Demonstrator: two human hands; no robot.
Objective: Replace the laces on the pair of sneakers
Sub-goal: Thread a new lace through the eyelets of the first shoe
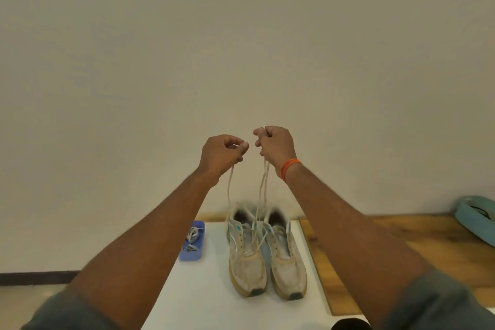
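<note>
Both hands are raised above the desk (203, 300), the left hand (222, 154) and right hand (276, 146) each with its grip pinched on an end of the old lace (263, 185). The lace runs down to the worn sneakers (265, 254) standing side by side near the desk's far edge. To do this well, draw both ends up evenly so the lace slides free of the eyelets without lifting a shoe; the replacement laces (193, 233) wait in the blue tray (190, 256) at the left edge.

A plain cream wall (241, 48) rises behind a white tabletop (203, 289), with wooden flooring (401, 236) alongside.

Single head-worn wide-angle view, facing forward and slightly down, wall (241, 35) filling most of frame
</note>
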